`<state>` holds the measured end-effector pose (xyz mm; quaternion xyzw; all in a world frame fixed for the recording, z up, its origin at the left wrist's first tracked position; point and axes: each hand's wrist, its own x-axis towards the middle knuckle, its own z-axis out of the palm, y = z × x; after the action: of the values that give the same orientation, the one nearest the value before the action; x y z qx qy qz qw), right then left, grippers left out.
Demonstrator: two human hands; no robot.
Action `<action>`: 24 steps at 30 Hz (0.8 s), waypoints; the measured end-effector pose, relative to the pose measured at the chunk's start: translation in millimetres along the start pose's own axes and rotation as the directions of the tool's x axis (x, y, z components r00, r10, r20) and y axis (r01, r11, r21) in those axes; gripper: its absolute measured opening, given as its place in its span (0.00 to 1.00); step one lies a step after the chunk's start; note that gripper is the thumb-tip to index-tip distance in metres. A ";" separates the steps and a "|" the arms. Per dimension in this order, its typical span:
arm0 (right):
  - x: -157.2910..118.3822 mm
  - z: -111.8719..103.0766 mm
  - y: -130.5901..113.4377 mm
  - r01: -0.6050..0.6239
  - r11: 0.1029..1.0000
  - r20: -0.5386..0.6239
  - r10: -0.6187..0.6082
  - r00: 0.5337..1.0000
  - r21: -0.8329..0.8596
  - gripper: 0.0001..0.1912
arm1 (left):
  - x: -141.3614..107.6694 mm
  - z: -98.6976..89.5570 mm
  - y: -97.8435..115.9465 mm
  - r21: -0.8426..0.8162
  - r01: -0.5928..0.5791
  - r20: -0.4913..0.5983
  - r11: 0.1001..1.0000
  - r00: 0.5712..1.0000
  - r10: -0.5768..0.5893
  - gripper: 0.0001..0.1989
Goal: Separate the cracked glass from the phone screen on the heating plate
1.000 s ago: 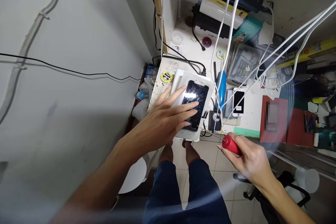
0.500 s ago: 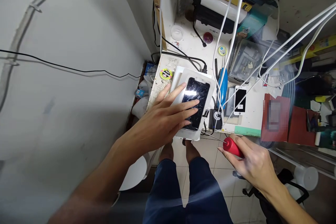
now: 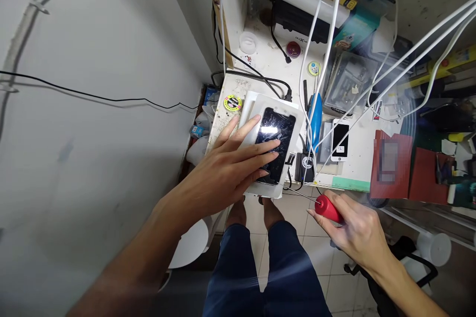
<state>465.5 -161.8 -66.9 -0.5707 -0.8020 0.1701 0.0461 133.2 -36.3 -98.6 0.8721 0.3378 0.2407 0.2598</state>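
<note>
A black phone screen (image 3: pixel 284 131) with a cracked-looking, glossy surface lies on a white pad (image 3: pixel 256 104) at the table's front. Across its left side rests my left hand (image 3: pixel 230 171), fingers spread and tips touching the glass. My right hand (image 3: pixel 355 223) grips the red handle of a thin-shafted tool (image 3: pixel 329 209), like a screwdriver or pick. The shaft points left, and its tip meets the lower edge of the screen. Exactly what the tip does there is too small to tell.
White cables (image 3: pixel 316 44) hang across the workspace. Right of the pad are a blue-handled tool (image 3: pixel 315 121), a small black box (image 3: pixel 305 168) and a white phone (image 3: pixel 339 141). Behind stands a clear parts box (image 3: pixel 349 81). A wall (image 3: pixel 92 158) rises at left.
The whole view has shifted slightly. Both hands keep nearly the same pose, with the tool's tip still at the screen's lower edge.
</note>
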 end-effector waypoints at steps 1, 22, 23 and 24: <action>-0.9 0.4 0.0 -0.004 1.000 0.005 0.004 1.000 0.001 0.20 | 0.1 0.1 0.0 0.002 0.000 -0.001 1.000 1.000 0.000 0.20; -2.2 0.6 -3.1 -0.041 0.994 -0.004 0.041 0.999 0.097 0.18 | 0.8 0.2 -0.5 -0.002 -0.009 -0.012 1.000 1.000 0.009 0.20; -1.2 0.6 -3.3 -0.049 0.994 -0.005 0.050 0.999 0.097 0.17 | 0.7 0.2 -0.4 0.000 -0.010 -0.010 1.000 1.000 0.010 0.20; 0.0 0.8 -3.4 -0.058 0.994 -0.007 0.059 0.998 0.094 0.17 | 0.7 0.1 -0.4 0.003 -0.010 -0.008 1.000 1.000 0.010 0.20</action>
<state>462.3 -162.9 -66.5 -0.5919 -0.7759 0.2061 0.0719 133.6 -35.6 -98.8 0.8732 0.3347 0.2448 0.2562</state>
